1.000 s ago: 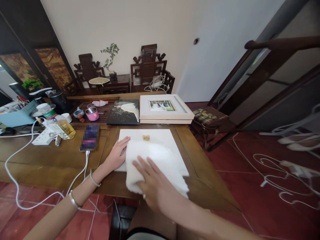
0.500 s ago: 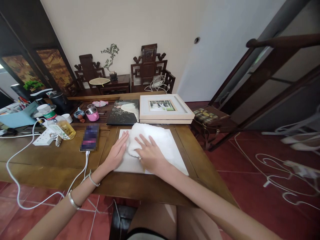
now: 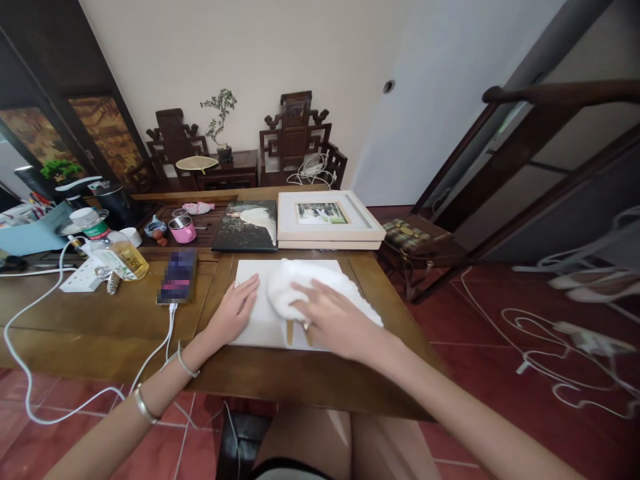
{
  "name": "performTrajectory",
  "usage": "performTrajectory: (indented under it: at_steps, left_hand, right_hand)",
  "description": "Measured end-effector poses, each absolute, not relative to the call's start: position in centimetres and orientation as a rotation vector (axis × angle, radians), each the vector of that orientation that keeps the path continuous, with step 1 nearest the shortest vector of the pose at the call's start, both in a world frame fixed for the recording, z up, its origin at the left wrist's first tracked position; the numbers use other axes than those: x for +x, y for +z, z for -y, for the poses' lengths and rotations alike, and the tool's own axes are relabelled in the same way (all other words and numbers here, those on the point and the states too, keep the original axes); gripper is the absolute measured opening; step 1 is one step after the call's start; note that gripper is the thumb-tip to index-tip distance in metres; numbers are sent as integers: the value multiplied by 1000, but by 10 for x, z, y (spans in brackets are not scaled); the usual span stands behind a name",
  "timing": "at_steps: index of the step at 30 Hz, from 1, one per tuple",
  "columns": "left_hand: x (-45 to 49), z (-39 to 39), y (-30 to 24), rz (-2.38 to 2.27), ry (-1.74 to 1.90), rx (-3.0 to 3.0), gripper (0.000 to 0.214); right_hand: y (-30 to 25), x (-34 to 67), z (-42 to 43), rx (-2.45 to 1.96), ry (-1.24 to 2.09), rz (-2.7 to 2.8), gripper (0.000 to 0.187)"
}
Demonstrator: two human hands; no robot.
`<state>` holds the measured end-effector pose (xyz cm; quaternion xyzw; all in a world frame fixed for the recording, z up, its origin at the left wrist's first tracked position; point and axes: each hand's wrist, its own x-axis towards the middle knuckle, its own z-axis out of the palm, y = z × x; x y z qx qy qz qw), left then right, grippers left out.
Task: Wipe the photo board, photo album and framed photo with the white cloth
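I saw two bare hands at work on a white board (image 3: 254, 337) that lay flat on a brown wooden table (image 3: 240, 381). The left hand (image 3: 233, 315) rested on the left side of the board, held wide and flat, with its fingers close together and pointing away from me. It held nothing that I could see. The right hand (image 3: 334, 320) was on top of a fluffy white cloth (image 3: 284, 293). Its fingers pushed into the cloth and were a bit spread and blurry, so I could not tell if they pinched it or just pressed it. I spotted a ring (image 3: 307, 327) on that hand.

The cloth lay in a soft heap across the board, and its right end reached past the board's right edge. Two thin gold strips (image 3: 289, 332) poked out from under the cloth, on the side near me.

Just behind the board, I saw a dark picture (image 3: 244, 227) and, right beside it, a pale wooden frame (image 3: 330, 239) with a small photo inside. To the left of the board was a phone (image 3: 177, 275) with a white cord plugged in. Farther left stood a bottle (image 3: 131, 259) with yellow liquid, next to a white power strip (image 3: 83, 279). I saw a pink cup (image 3: 183, 230) behind the phone.
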<state>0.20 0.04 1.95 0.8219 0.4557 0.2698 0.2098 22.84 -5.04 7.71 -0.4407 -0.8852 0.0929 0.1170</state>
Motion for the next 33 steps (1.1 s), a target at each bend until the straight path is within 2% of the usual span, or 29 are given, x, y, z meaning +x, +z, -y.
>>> performTrajectory:
  at_steps: [6, 13, 19, 24, 28, 33]
  left_hand:
    - [1, -3, 17, -1270, 724, 2355, 38]
    - [0, -2, 23, -1194, 734, 2404, 37]
    - [0, -1, 20, -1257, 668, 2324, 42]
    - [1, -1, 20, -1269, 657, 2325, 43]
    - [1, -1, 20, -1272, 648, 2337, 42]
    - [1, -1, 20, -1288, 645, 2337, 44]
  right_hand:
    - [75, 200, -22, -1222, 336, 2538, 30]
    - [80, 158, -37, -1258, 350, 2516, 26]
    - [77, 222, -23, -1442, 346, 2446, 28]
    - [48, 288, 16, -1568, 270, 2372, 37]
    - [29, 331, 48, -1499, 86, 2361, 23]
    - [57, 348, 66, -1324, -270, 2241, 30]
